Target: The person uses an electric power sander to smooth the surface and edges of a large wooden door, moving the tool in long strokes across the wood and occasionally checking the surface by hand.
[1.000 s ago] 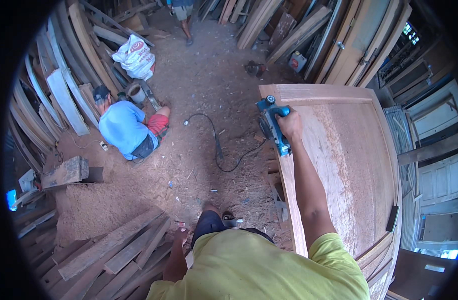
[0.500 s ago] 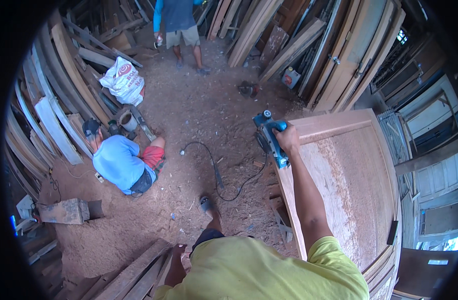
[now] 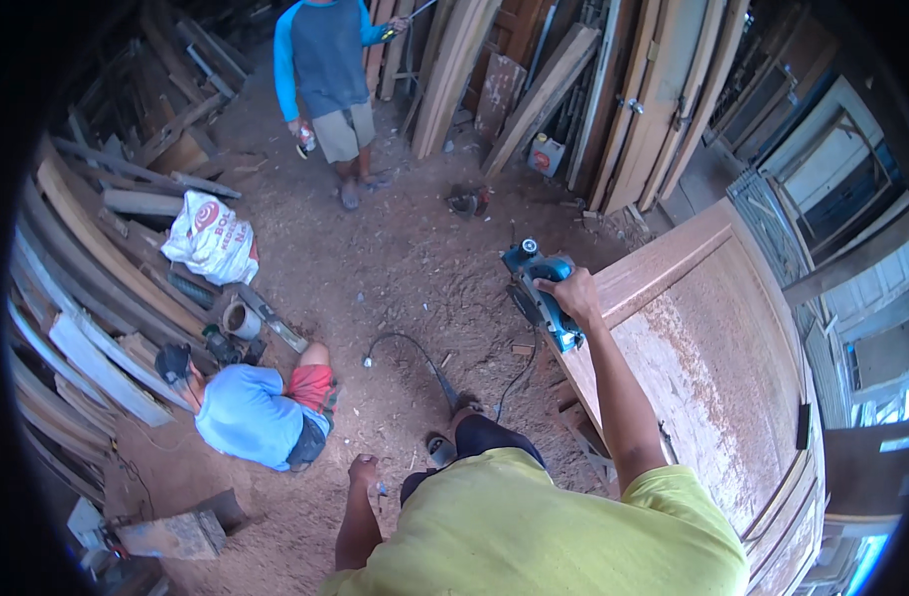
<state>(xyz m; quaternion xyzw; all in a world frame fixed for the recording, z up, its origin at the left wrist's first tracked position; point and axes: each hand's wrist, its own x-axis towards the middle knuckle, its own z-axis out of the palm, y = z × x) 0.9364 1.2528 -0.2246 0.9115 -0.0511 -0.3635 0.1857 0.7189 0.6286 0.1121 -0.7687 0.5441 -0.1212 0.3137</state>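
My right hand (image 3: 570, 295) is closed around the handle of a teal electric hand planer (image 3: 546, 323). The planer rests at the left edge of a large wooden panelled door (image 3: 673, 397) lying on my right. Pale shavings (image 3: 688, 372) are scattered along the door's panel. On my other side, my left hand (image 3: 363, 471) hangs low over the floor, its fingers loosely curled with nothing seen in them. A dark power cord (image 3: 436, 372) runs on the floor to the left of the planer, and its plug end (image 3: 367, 363) lies loose.
A person in a blue shirt (image 3: 251, 417) sits on the floor at left, and another (image 3: 335, 70) stands at the back. Stacked boards (image 3: 107, 243) line the left wall. Upright doors (image 3: 643, 109) lean at the back right. A white sack (image 3: 212, 238) stands near the boards.
My body and leg have stepped forward. My left hand has swung forward over the floor. The standing person is nearer and has raised an arm. My right hand still grips the planer at the door's edge.
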